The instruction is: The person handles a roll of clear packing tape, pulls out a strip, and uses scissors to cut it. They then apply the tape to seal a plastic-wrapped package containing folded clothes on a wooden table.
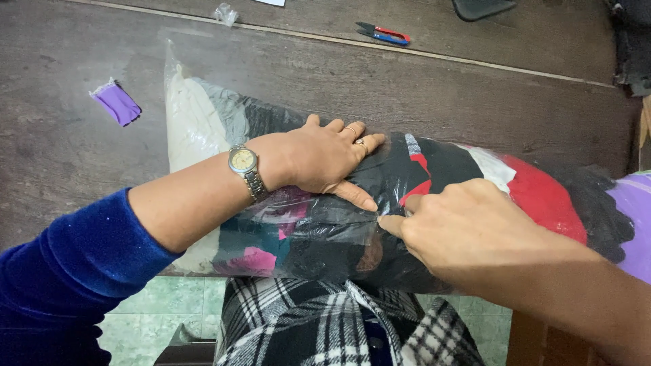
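Hands at work on a stuffed clear plastic bag (319, 224) of mixed clothes lying across our dark wooden table (475, 95). Our left hand (315, 161) presses flat and open on top; our right hand (468, 227) pinches the film. Bag overhangs the near edge; far side offers room, red-handled snips (383, 32) and purple scrap (117, 103) well apart.

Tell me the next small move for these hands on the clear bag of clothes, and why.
Probably pinch and draw the plastic along with the right hand, whose fingertips meet the film beside the left thumb. The left hand lies flat on the stuffed clear bag, pinning it to the wooden table, so the bag looks steady.
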